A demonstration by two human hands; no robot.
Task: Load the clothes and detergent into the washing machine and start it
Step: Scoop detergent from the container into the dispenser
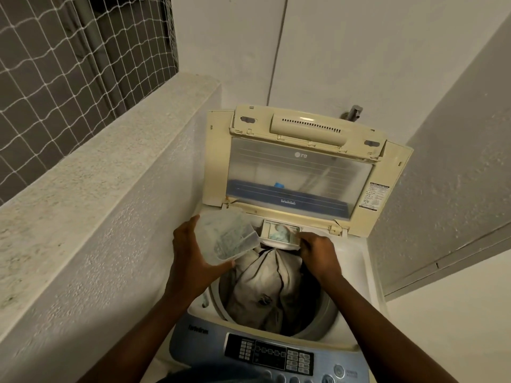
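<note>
detergent step: left hand [193, 252] grips a tilted tub [228, 236] beside the open drawer [280, 233], which the right hand [318, 248] holds; next, pour carefully.

Top-loading washing machine [356, 261] with its lid [298, 172] standing open at twelve o'clock. The drum is stuffed with pale grey clothes [262, 283], bunched high. Left hand [190, 258], at nine o'clock of the drum, grips a clear plastic container [226, 236] of detergent, tilted toward the back. Right hand [318, 248] sits at the detergent drawer [280, 230], pulled out under the lid's hinge, fingers [304, 239] curled against its right end. The control panel [269, 355] runs along six o'clock.
</note>
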